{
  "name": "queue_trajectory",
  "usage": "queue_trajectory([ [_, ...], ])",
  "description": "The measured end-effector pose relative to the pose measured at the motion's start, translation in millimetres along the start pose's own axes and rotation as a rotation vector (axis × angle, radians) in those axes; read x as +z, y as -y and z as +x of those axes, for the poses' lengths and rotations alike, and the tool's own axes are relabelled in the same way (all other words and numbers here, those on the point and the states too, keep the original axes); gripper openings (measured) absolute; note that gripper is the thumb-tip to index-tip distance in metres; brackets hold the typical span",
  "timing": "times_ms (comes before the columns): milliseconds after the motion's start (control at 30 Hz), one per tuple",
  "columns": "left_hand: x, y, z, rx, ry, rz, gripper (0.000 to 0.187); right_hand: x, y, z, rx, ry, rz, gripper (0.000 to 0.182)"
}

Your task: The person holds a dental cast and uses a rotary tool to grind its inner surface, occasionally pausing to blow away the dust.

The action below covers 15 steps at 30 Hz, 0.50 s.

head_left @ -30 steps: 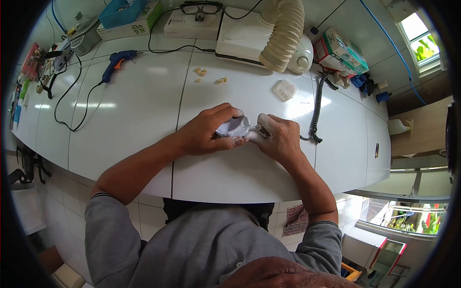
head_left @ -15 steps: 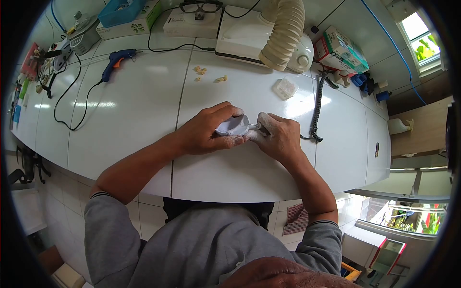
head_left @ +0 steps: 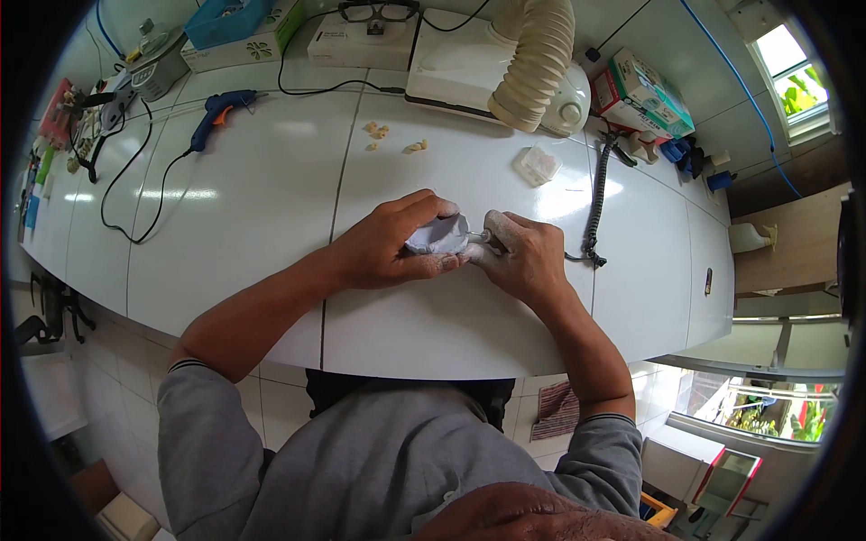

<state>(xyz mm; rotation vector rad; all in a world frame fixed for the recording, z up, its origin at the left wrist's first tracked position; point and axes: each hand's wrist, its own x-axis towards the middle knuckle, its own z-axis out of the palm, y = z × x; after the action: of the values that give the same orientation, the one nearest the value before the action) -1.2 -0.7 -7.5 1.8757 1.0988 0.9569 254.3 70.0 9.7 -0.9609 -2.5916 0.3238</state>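
Note:
My left hand (head_left: 390,242) is wrapped round a pale grey-white plaster cast (head_left: 437,238), thumb and fingers on opposite sides of it. The fingertips carry white dust. Closed beside it, my right hand (head_left: 530,254) pinches a rotary handpiece (head_left: 484,236) with a thin metal tip. That tip points left at the cast's right edge, and most of the tool's body is hidden in the hand. White powder coats the right thumb and fingers. Both hands are close together above the white tabletop (head_left: 433,334).
Small yellowish pieces (head_left: 376,132) and a clear little box (head_left: 538,166) lie beyond my hands. A coiled black cord (head_left: 597,198) runs down the right. A blue glue gun (head_left: 216,117) lies left. At the back stands a white machine (head_left: 456,68) with a ribbed hose (head_left: 534,68).

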Motion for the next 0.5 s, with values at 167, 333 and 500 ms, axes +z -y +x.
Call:
queue_trajectory([
  [167, 0.8, 4.3, -0.6, 0.002, 0.001, -0.001, 0.069, -0.2, -0.5, 0.1, -0.006, -0.005, 0.000, 0.042],
  [333, 0.9, 3.1, -0.5, -0.011, 0.001, -0.007, 0.071, -1.3, 0.4, 0.1, -0.002, 0.001, 0.015, 0.042],
  [500, 2.7, 2.0, -0.9, 0.022, -0.044, -0.006, 0.056, -1.4, -0.2, 0.1, -0.008, 0.005, -0.003, 0.041],
])
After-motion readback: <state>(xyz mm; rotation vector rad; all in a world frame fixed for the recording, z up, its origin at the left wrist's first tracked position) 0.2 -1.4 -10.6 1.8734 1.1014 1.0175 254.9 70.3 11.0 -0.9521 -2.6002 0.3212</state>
